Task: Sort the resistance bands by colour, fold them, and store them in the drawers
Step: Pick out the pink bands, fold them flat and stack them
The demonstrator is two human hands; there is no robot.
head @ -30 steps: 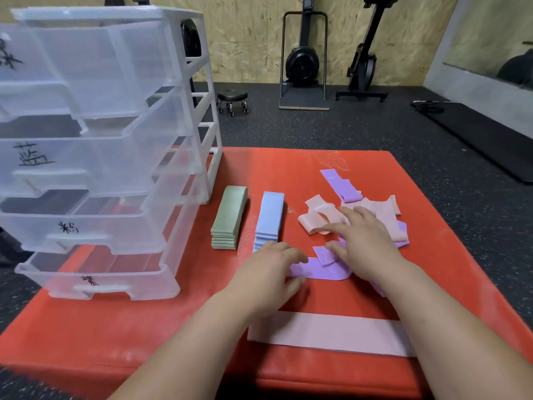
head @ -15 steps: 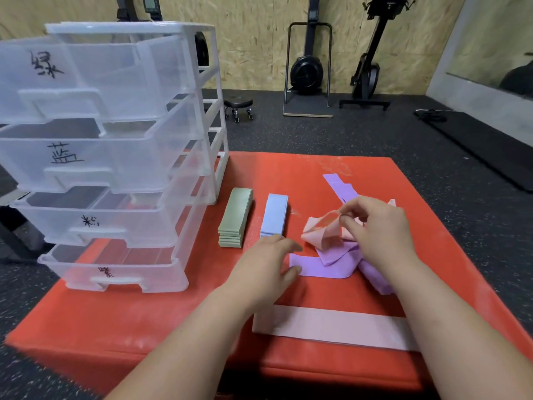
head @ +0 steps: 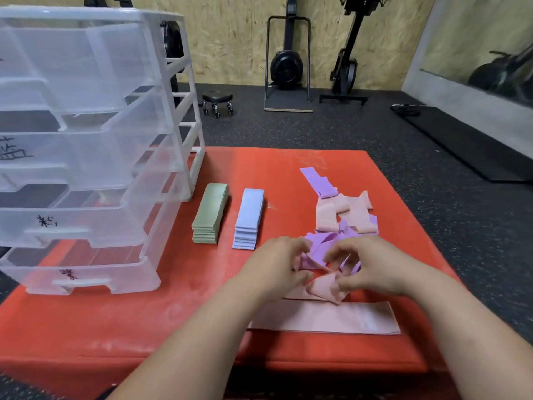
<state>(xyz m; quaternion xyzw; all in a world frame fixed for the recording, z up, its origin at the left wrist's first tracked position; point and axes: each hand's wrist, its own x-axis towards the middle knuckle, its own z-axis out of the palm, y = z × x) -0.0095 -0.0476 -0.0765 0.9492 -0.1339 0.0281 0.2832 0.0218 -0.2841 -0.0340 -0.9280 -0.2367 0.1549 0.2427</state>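
Left hand (head: pixel 277 267): held over the mat with fingers curled; the left end of a pink band (head: pixel 323 288) is pinched between thumb and fingertips. A fold of purple is seen between the fingers, but whether it is also gripped cannot be told.
Right hand (head: pixel 372 267): fingers curled downward, and the right end of the same pink band is pinched.
Pink band: crumpled and held between the two hands, just above the near part of the mat, in front of the pile.
Flat band (head: pixel 331 317): a second pink one, laid out full length across the near edge of the mat, under the hands and the held band.
Pile (head: pixel 346 215): loose pink and purple bands are tangled together on the right of the mat; one purple strip (head: pixel 317 181) is stretched toward the far edge.
Green stack (head: pixel 210 212): folded bands are piled neatly just beside the drawers.
Blue stack (head: pixel 249 217): folded bands are piled just right of the green stack, apart from it and parallel to it.
Drawers (head: pixel 86 140): a clear plastic unit is set on the left of the mat; four drawers are pulled partly out, black marker labels are written on the fronts, and no bands are seen inside.
Mat (head: pixel 144 319): red, padded, set on dark speckled flooring.
Background: a rowing machine (head: pixel 288 62) and a small wheeled stool (head: pixel 217 101) are stood before a chipboard wall.
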